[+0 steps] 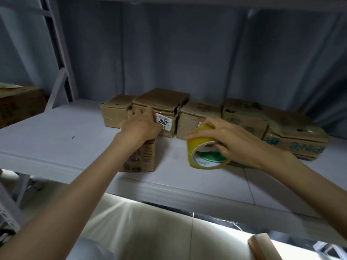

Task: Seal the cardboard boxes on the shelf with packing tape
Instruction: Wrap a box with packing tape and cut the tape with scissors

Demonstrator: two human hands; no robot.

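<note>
Two bare hands are being extended over a pale grey shelf board (56, 139). The left hand (139, 126) is being laid on the front top edge of a brown cardboard box bearing a white "300" label (161, 104), fingers curled over that edge, apparently so that the box is being steadied or drawn forward for taping. A smaller printed cardboard box (144, 156) is standing just below that wrist, nearer the shelf's front lip. The right hand (231, 141) is being clamped around a roll of yellow packing tape with a green-printed core (204, 151), thumb and fingers wrapped over its outer band; the roll is being held tilted above the shelf, seemingly so that the loose end can be found. No pulled strip of tape is being shown.

Beyond the right grip, a row of worn brown cardboard boxes (244, 117) is being kept side by side against the rear wall, touching one another. Open shelf surface is being left to the left of the left grip and in front of both hands, judged enough room for a box to be slid out and turned.
</note>
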